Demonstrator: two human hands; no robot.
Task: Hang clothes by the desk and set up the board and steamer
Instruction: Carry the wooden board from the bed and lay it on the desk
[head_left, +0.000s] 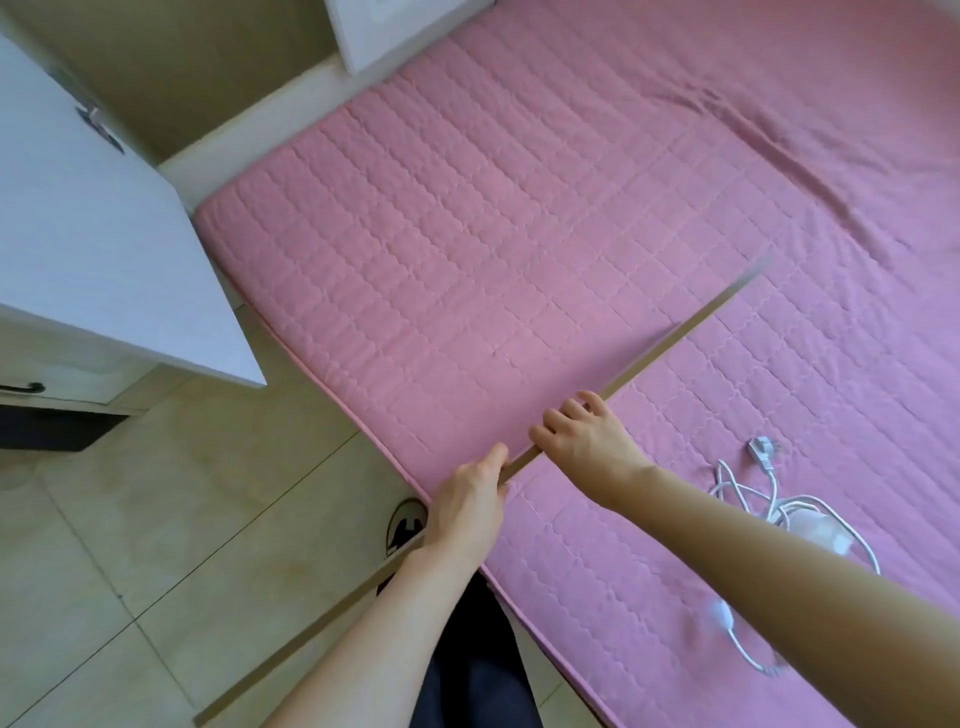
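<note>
A thin flat board (691, 332), seen edge-on, runs diagonally from the floor at lower left up over the pink quilted bed (519, 234). My left hand (467, 504) grips its edge near the bed's corner. Just above it, my right hand (582, 431) curls its fingers over the same edge. The board's far end is blurred. A white steamer (815, 530) with a coiled white cord and plug (761, 454) lies on the bed at the right, partly hidden behind my right forearm.
A white desk (104, 234) with a drawer stands at the left, close to the bed's corner. Beige floor tiles (156, 545) fill the lower left. A white cabinet (395, 31) stands at the head of the bed. My dark trouser leg and a slipper (408, 525) show below.
</note>
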